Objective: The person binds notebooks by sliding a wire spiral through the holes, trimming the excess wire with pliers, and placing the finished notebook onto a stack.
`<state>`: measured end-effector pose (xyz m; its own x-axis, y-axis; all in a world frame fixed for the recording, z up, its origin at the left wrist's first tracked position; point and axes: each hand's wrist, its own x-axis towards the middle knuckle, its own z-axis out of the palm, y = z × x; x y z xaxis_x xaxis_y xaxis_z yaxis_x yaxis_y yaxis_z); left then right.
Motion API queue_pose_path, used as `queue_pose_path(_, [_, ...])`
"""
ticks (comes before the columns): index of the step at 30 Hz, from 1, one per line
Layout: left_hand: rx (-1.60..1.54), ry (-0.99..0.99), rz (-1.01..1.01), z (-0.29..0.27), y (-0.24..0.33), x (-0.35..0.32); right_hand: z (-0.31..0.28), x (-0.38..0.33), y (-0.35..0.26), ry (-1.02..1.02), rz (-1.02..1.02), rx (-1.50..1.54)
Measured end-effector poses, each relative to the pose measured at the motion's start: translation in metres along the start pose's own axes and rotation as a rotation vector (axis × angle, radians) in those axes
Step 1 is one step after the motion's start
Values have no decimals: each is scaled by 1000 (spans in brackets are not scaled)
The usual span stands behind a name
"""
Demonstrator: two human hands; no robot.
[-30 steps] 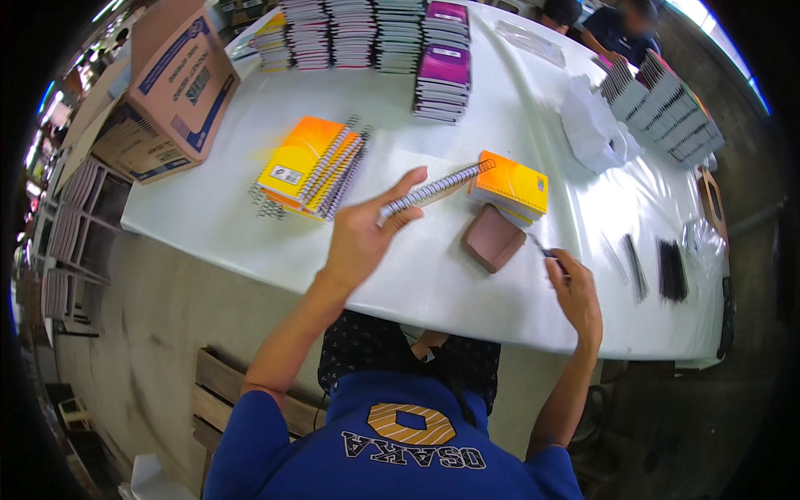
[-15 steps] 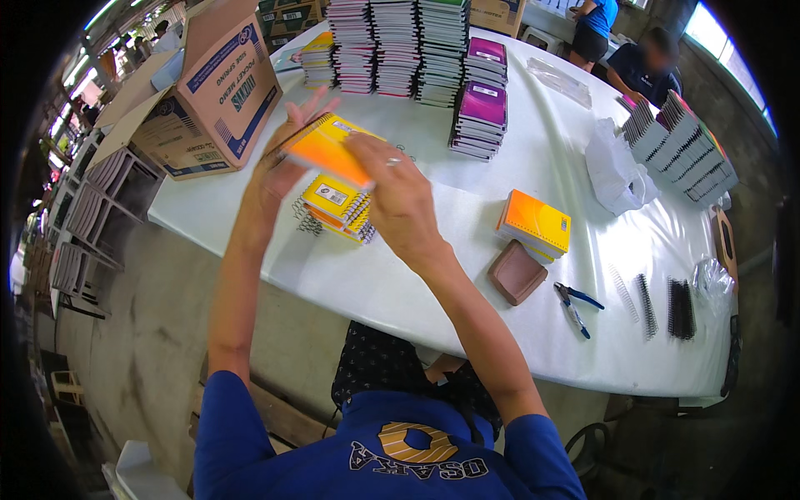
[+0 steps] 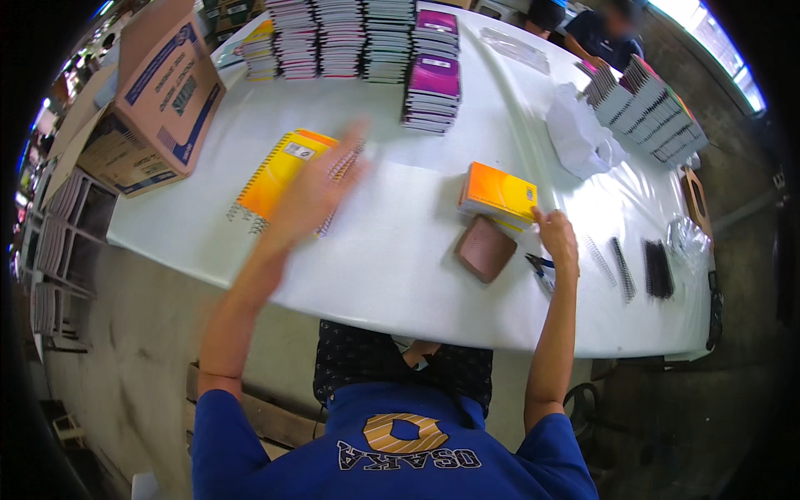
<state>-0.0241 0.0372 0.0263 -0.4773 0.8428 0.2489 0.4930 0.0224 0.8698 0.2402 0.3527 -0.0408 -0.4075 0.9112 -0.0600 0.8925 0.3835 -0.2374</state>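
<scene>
While the person in the blue shirt is leaning over the white plastic-covered table (image 3: 392,250), the left hand (image 3: 312,196), blurred and with its fingers spread, is hovering over or resting on the near edge of the yellow-and-orange spiral-bound notebooks (image 3: 279,175) that are lying in a low stack on the left part of the table; whether the palm is actually touching the top cover cannot be told from the blur. The right hand (image 3: 557,237), with its fingers loosely curled downward and holding nothing, is resting at the near right corner of the smaller orange pad of covers (image 3: 498,193), its fingertips touching or just beside that pad's edge. A flat square brown cardboard piece (image 3: 485,248) is lying just in front of the orange pad, and a blue-handled tool (image 3: 540,265) is sitting just beneath the right hand. Black wire binding coils (image 3: 637,268) are lying in a row to the right, near the table's edge. Tall stacks of purple-covered spiral notebooks (image 3: 432,92) are standing at the far side, beside further stacks of dark-edged notebooks (image 3: 342,37). An open brown cardboard box with blue printing (image 3: 154,100) is standing at the far left corner, and a fanned row of notebooks (image 3: 646,108) is leaning at the far right, near a crumpled white plastic bag (image 3: 583,133)
</scene>
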Motion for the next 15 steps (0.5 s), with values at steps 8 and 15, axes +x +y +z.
queue_pose_path(8, [-841, -183, -509, 149, -60, 74, 21, 13, -38, -76, -86, 317])
queue_pose_path(15, [-1150, -76, -552, 158, -32, 38, 19, 89, -61, -125, -474, 311])
